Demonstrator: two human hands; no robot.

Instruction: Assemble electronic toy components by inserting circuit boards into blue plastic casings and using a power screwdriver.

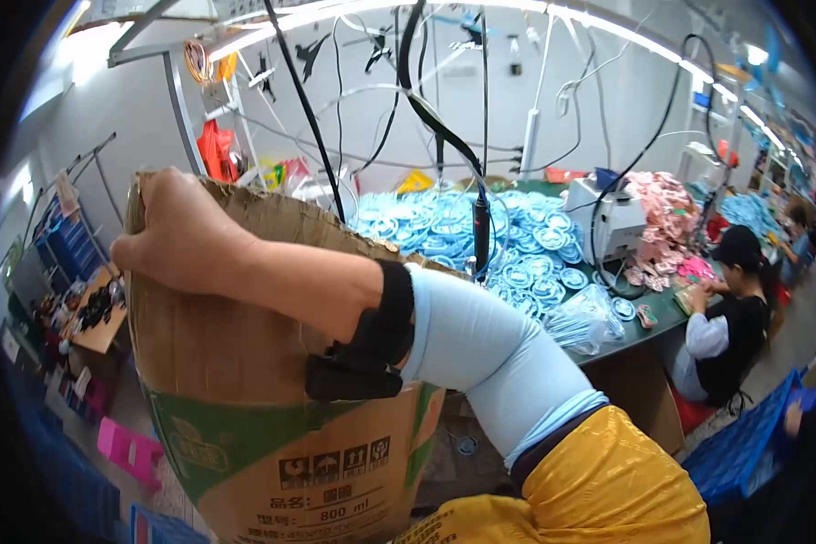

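My right hand (177, 227) reaches across to the left and is closed over the upper left corner of a tall brown cardboard box (245, 335). Fingertips are hidden behind the box's rim. A green band and printed marks run across the box's lower side. The rim is worn and uneven, and the box's inside cannot be seen. Around my right wrist is a black strap with a dark device (354, 367), above a light blue sleeve cover and a yellow sleeve. My left hand is out of view.
Behind the box, a green table (607, 340) carries a heap of light blue looped pieces (462, 222), a clear plastic bag (589, 322), a white machine (605, 218) and pink pieces (662, 213). Dark cables hang overhead. A person (734, 317) sits at right, near a blue crate (743, 444).
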